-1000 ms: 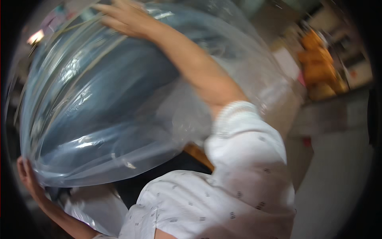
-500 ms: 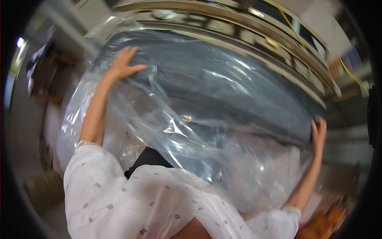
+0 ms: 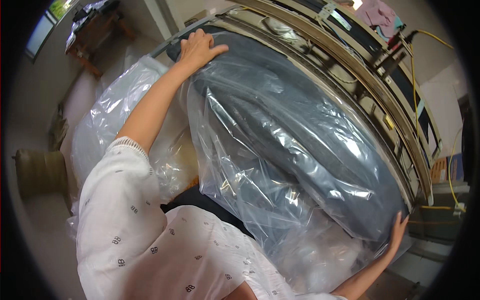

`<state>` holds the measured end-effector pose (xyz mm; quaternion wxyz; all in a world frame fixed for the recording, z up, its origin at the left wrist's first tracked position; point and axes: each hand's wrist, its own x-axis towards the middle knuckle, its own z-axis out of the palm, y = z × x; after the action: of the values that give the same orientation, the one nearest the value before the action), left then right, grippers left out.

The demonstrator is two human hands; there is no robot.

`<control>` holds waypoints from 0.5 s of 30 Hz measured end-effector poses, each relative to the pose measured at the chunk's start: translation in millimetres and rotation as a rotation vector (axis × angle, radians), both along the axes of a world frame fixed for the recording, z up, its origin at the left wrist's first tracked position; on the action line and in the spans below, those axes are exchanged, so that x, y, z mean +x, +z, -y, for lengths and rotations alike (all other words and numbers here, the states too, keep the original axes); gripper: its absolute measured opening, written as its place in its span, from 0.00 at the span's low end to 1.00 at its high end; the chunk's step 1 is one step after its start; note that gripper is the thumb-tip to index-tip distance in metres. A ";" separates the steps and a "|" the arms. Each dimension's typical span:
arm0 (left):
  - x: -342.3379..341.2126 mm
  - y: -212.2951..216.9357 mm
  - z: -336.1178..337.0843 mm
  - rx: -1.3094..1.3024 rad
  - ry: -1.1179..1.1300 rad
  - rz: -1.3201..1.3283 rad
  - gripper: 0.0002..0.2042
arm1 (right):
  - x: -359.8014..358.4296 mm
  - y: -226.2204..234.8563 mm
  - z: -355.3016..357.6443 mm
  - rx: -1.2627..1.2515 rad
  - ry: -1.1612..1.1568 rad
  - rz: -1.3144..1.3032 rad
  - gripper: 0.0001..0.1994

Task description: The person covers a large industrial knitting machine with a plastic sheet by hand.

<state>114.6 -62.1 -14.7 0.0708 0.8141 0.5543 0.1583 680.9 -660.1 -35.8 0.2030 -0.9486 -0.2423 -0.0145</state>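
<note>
Places given from the dark grey bundle (image 3: pixel 295 125), a long, soft form under clear plastic, running slantwise between 2 bare hands.

- Far left of bundle: olive-brown drum-shaped object (image 3: pixel 41 172) on the floor.
- Left of bundle's upper end, well apart: 1 wooden table (image 3: pixel 102 37), dark and shiny items on top.
- Just left of bundle: puffed-up clear plastic sheeting (image 3: pixel 115 107), bright with glare.
- Below bundle: wearer's white shirt (image 3: pixel 165 250), small dark motifs.
- On bundle's upper left end: left hand (image 3: pixel 197 50), palm down, 4 fingers a little bent, thumb out wide; not closed around anything.
- Over bundle and hanging from its lower side: creased clear plastic film (image 3: pixel 225 155).
- Beyond bundle's far side: pink cloth (image 3: pixel 372 17); nearer, along that side, a long metal-railed frame (image 3: pixel 395 120).
- Right of bundle, past the frame: yellow cord (image 3: pixel 413 95).
- At bundle's lower right end: right hand (image 3: pixel 397 232), fingers extended against the edge; cannot tell whether they pinch film.
</note>
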 end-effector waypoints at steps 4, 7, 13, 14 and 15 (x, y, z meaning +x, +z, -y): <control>-11.3 -25.4 -11.3 0.151 0.003 -0.020 0.36 | -20.9 -16.8 13.7 -0.306 -0.187 0.215 0.32; -19.8 -31.1 -4.4 0.328 -0.175 0.082 0.35 | -5.5 -17.6 44.4 -0.137 -0.159 0.077 0.31; -26.8 -27.5 18.3 0.470 -0.172 0.042 0.25 | 19.3 -1.9 5.2 -0.432 -0.309 0.048 0.28; -41.2 -25.4 28.6 0.384 -0.140 0.036 0.24 | -29.8 23.3 -64.7 -0.704 -0.366 0.245 0.27; -28.3 -24.9 36.8 0.419 -0.202 0.086 0.24 | -1.1 27.1 -21.9 -0.530 -0.167 0.399 0.26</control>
<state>86.3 -98.9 -39.6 -0.0605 0.8548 0.4216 0.2964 679.8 -638.2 -8.7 -0.1038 -0.9635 -0.1939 -0.1529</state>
